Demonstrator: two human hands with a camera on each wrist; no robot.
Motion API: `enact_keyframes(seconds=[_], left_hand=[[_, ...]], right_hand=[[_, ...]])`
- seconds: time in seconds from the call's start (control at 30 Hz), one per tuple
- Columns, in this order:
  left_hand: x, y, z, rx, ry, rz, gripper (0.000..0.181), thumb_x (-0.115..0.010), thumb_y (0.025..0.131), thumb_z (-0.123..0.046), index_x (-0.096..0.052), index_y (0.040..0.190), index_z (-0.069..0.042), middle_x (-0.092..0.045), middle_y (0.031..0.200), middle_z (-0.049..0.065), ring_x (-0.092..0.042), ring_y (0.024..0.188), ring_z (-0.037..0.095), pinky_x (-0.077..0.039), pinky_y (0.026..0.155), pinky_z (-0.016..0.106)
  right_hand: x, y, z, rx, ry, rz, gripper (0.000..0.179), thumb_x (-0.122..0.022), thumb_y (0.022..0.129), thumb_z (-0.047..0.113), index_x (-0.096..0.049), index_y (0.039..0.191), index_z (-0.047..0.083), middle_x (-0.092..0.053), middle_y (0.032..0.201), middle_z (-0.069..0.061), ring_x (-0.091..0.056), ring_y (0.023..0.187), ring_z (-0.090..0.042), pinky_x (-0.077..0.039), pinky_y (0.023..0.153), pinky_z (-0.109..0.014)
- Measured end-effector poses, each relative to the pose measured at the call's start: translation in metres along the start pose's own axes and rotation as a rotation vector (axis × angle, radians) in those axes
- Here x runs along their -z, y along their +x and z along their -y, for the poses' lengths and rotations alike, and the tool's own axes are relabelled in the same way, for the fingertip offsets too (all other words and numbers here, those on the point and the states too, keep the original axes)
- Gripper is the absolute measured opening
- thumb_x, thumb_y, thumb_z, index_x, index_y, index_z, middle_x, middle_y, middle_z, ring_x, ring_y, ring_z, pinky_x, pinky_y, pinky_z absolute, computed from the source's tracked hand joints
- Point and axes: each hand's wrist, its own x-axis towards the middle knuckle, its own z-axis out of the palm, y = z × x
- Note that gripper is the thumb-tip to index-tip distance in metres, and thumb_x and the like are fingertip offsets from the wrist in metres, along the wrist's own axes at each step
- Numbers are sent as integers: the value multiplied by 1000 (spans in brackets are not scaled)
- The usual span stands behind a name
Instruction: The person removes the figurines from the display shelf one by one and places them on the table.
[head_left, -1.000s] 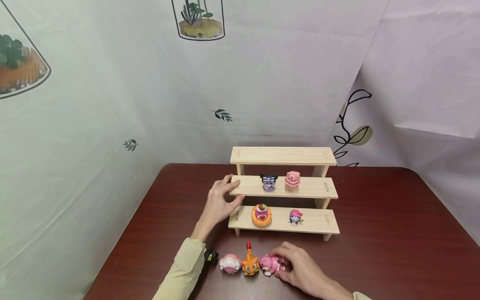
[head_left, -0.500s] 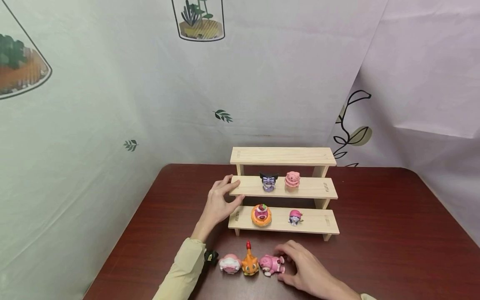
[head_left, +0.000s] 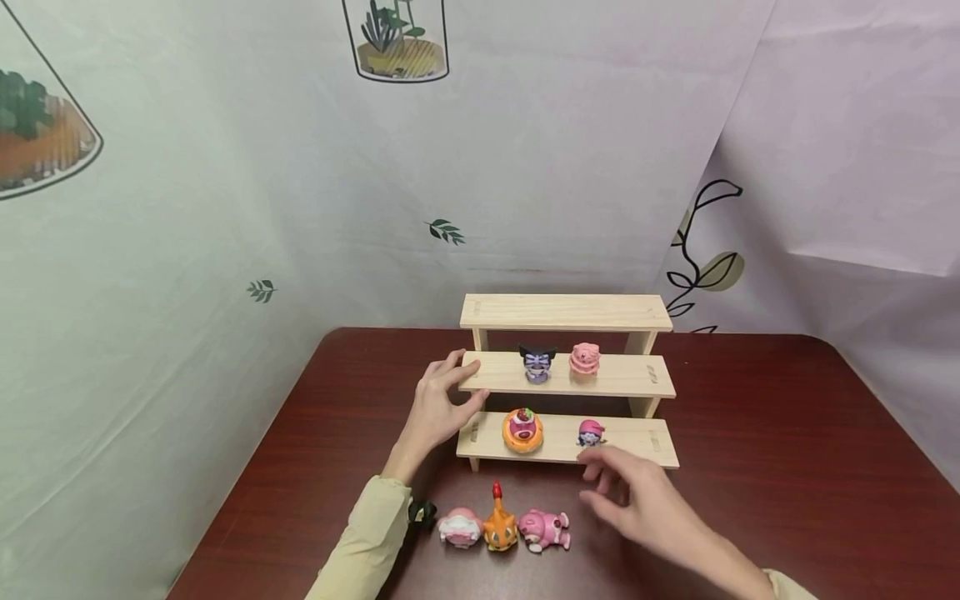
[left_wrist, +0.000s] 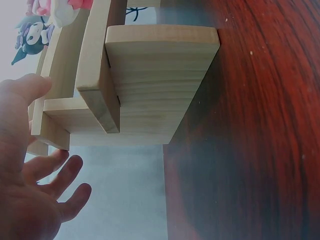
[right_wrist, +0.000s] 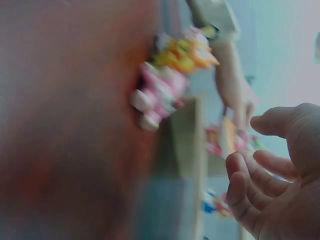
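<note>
While the left hand (head_left: 437, 405) grips the left end of the middle board (head_left: 495, 372) between thumb and fingers, the right hand (head_left: 636, 498) holds nothing, its fingers loosely bent and its thumb held apart from them. The right hand hangs just in front of the bottom board (head_left: 630, 442), near its right part, and overlaps its front edge in the head view.

Nearest to the right hand, to its left and apart from it, a pink bear figure (head_left: 545, 531) lies on the counter (head_left: 787, 450) with its feet toward that hand. Just beside the bear is an orange figure (head_left: 500, 528) with a red-tipped tail, then a pink-and-white figure (head_left: 461, 528). A dark figure (head_left: 422, 513) ends the row, partly hidden by the left sleeve (head_left: 363, 533).

Behind the row stands the three-step wooden stand (head_left: 566, 312). Its bottom board bears an orange ring-shaped figure (head_left: 522, 430) on the left and a small pink-capped figure (head_left: 591, 432) farther right, close to the right fingertips in the head view. On the middle board, a black-and-purple figure (head_left: 537, 365) stands near a pink figure (head_left: 585, 360). Beyond the counter hangs a pale cloth (head_left: 600, 167) printed with leaves and potted plants.
</note>
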Motion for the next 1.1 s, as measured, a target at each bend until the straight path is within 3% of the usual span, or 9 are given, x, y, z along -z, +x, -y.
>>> enact_keyframes(seconds=[0.17,0.3,0.6,0.83,1.1], left_hand=[[0,0,0,1,-1,0,44,-83,80,-17,-73,120,0,-59,132,28,-56,112,44,-46,89,60],[0,-1,0,2,2,-1,44,-83,81,-18,-73,120,-1,-59,133,26,-56,113,44,-46,89,59],[0,-1,-1,-3,3,-5,43,-83,81,-18,-73,119,-1,-59,133,25,-56,113,44,-46,90,59],[0,-3,0,-3,0,-7,43,-83,81,-18,-73,119,-2,-59,134,24,-55,115,44,-46,90,59],[-2,-2,2,-12,3,-10,43,-84,81,-18,-73,119,-1,-59,134,24,-55,114,43,-46,90,59]], right_hand=[[23,17,-2,-37,-57,-113,41,-77,74,-12,-66,109,5,-65,84,9,-59,67,-2,-46,53,-17],[34,28,-6,-61,-100,-181,42,-78,73,-13,-65,110,3,-66,85,4,-61,69,-4,-48,55,-18],[44,51,-15,-102,-132,-255,45,-79,74,-13,-65,115,0,-67,93,-7,-64,72,-10,-48,56,-19],[45,65,-26,-167,-109,-260,45,-78,78,-9,-63,119,1,-66,101,-10,-69,79,-23,-53,62,-22],[42,75,-40,-216,-89,-230,44,-77,81,-5,-61,121,1,-66,105,-14,-69,84,-27,-54,65,-28]])
